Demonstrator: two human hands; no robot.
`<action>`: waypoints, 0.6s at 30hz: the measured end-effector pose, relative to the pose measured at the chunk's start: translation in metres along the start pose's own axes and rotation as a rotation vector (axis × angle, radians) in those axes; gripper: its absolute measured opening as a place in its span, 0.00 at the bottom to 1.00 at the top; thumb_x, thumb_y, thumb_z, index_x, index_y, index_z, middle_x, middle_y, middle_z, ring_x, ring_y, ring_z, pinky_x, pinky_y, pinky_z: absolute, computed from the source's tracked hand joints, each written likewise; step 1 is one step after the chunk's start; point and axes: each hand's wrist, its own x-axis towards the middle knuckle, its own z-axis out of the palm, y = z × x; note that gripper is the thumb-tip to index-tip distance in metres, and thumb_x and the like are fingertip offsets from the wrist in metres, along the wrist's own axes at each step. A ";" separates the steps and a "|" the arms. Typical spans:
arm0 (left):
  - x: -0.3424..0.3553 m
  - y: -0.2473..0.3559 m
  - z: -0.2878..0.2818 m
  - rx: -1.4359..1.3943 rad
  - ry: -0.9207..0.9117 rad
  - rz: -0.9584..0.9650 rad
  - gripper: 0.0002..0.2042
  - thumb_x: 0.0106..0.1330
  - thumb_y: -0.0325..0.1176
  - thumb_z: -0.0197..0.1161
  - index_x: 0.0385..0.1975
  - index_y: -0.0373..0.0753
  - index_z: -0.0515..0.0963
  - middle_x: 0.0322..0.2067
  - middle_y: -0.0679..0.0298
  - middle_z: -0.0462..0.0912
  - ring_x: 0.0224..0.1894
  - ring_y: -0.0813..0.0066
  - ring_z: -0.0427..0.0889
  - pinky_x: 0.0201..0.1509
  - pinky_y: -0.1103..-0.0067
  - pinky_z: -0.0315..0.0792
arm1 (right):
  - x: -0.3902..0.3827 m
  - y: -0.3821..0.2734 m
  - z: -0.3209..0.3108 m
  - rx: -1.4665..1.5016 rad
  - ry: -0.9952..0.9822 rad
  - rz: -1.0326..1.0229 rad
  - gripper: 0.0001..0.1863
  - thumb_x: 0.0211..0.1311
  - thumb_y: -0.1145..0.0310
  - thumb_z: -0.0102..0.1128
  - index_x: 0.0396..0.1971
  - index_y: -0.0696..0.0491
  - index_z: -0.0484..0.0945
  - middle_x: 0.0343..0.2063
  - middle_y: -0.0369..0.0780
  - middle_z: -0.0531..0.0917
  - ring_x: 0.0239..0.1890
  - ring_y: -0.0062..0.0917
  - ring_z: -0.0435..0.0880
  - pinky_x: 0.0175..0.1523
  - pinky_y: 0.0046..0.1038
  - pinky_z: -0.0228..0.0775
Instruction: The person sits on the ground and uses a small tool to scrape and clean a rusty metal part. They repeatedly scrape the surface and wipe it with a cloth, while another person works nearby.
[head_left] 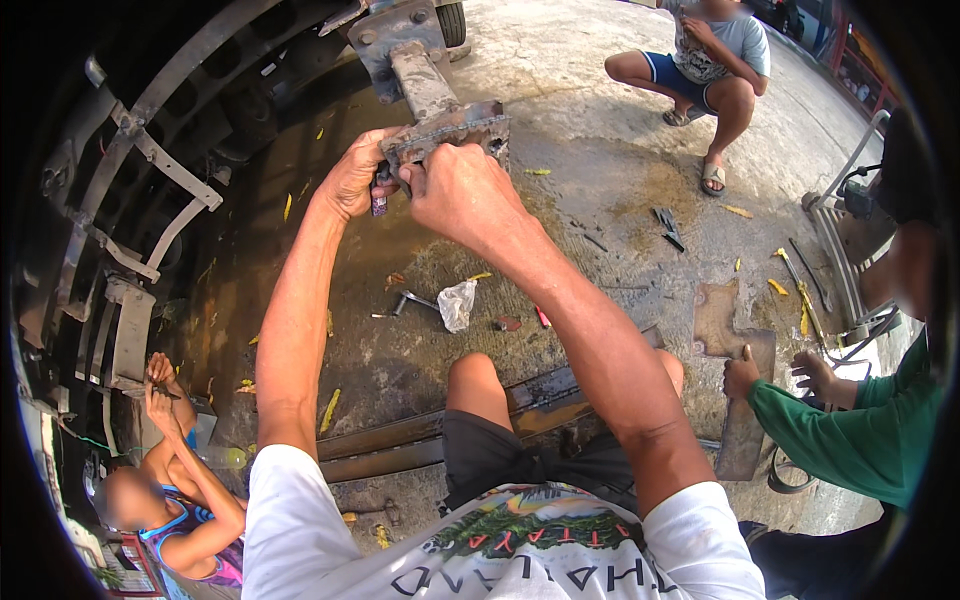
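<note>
A rusty steel bracket (470, 122) sits at the end of a metal beam (422, 82), up ahead of me. My left hand (355, 175) curls its fingers around the bracket's left edge. Just below those fingers shows a small purple-and-dark piece (379, 204); what it belongs to is hidden. My right hand (462, 190) is closed against the bracket's near face, its knuckles toward me. Whatever lies within its fingers cannot be seen. Both arms reach forward over my bent knees.
Truck chassis rails (125, 235) rise on the left, where another person (165, 410) works. One person (700, 75) squats ahead right. At right, a green-sleeved person's hand touches a flat steel plate (745, 425). Long steel bars (385, 463), a plastic bag (457, 306) and tools lie below.
</note>
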 end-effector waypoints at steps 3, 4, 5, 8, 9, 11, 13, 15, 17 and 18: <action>-0.009 0.003 0.003 -0.198 0.099 -0.071 0.13 0.71 0.41 0.63 0.43 0.38 0.82 0.25 0.74 0.79 0.17 0.93 0.67 0.14 0.90 0.57 | 0.001 0.000 0.002 -0.020 -0.025 0.019 0.20 0.67 0.62 0.59 0.29 0.67 0.85 0.24 0.62 0.82 0.35 0.58 0.85 0.44 0.50 0.79; -0.008 0.004 0.004 -0.143 0.087 -0.054 0.12 0.71 0.42 0.62 0.42 0.38 0.82 0.25 0.75 0.79 0.17 0.93 0.67 0.14 0.90 0.57 | 0.001 0.000 0.002 -0.012 -0.010 0.007 0.20 0.67 0.62 0.59 0.28 0.67 0.85 0.24 0.62 0.82 0.35 0.58 0.86 0.45 0.50 0.79; -0.007 0.004 0.005 -0.089 0.078 -0.037 0.12 0.72 0.42 0.62 0.41 0.39 0.82 0.25 0.75 0.78 0.17 0.93 0.67 0.14 0.90 0.56 | 0.000 0.000 0.003 -0.005 0.003 -0.006 0.20 0.67 0.61 0.59 0.28 0.67 0.85 0.24 0.62 0.82 0.35 0.57 0.86 0.45 0.50 0.79; -0.001 0.004 0.005 -0.008 0.097 -0.039 0.11 0.73 0.41 0.60 0.40 0.39 0.81 0.25 0.75 0.78 0.16 0.93 0.67 0.14 0.90 0.55 | 0.000 -0.002 0.002 -0.003 0.007 -0.007 0.20 0.67 0.61 0.59 0.28 0.67 0.85 0.24 0.62 0.82 0.36 0.57 0.86 0.45 0.50 0.79; -0.001 0.003 0.005 0.005 0.112 -0.049 0.11 0.73 0.41 0.60 0.40 0.39 0.81 0.25 0.75 0.78 0.16 0.93 0.67 0.13 0.90 0.55 | 0.000 -0.003 0.002 -0.006 0.001 0.000 0.20 0.67 0.61 0.59 0.28 0.67 0.85 0.24 0.62 0.82 0.36 0.57 0.86 0.45 0.50 0.79; 0.000 0.001 0.010 0.023 0.111 0.007 0.11 0.73 0.40 0.60 0.39 0.39 0.82 0.24 0.75 0.78 0.16 0.93 0.66 0.13 0.90 0.55 | -0.001 -0.002 0.001 -0.012 -0.013 0.012 0.20 0.67 0.61 0.59 0.29 0.66 0.85 0.24 0.62 0.82 0.36 0.57 0.86 0.45 0.50 0.79; -0.003 0.000 0.012 -0.020 0.115 0.019 0.11 0.73 0.41 0.60 0.39 0.40 0.82 0.23 0.76 0.78 0.15 0.93 0.66 0.13 0.90 0.54 | -0.002 -0.002 0.000 -0.029 -0.033 0.030 0.17 0.65 0.62 0.60 0.31 0.63 0.86 0.26 0.60 0.84 0.36 0.55 0.87 0.46 0.49 0.79; -0.008 0.004 0.010 -0.119 0.125 -0.013 0.10 0.73 0.41 0.61 0.39 0.41 0.82 0.23 0.76 0.78 0.15 0.93 0.66 0.13 0.90 0.54 | -0.001 -0.004 -0.002 -0.050 -0.055 0.046 0.12 0.60 0.64 0.62 0.34 0.55 0.89 0.30 0.55 0.87 0.38 0.51 0.88 0.46 0.47 0.81; -0.008 0.009 0.013 -0.051 0.105 -0.032 0.10 0.73 0.41 0.60 0.38 0.41 0.82 0.23 0.76 0.78 0.15 0.93 0.66 0.13 0.91 0.55 | 0.001 -0.004 -0.001 -0.053 -0.057 0.049 0.12 0.60 0.64 0.62 0.35 0.55 0.89 0.30 0.55 0.87 0.38 0.51 0.88 0.47 0.47 0.81; -0.008 0.010 0.014 -0.017 0.096 -0.042 0.10 0.73 0.41 0.60 0.38 0.41 0.82 0.23 0.75 0.78 0.15 0.93 0.67 0.13 0.91 0.55 | 0.001 -0.004 -0.001 -0.055 -0.059 0.050 0.12 0.60 0.64 0.62 0.35 0.54 0.89 0.30 0.55 0.87 0.38 0.51 0.88 0.47 0.47 0.81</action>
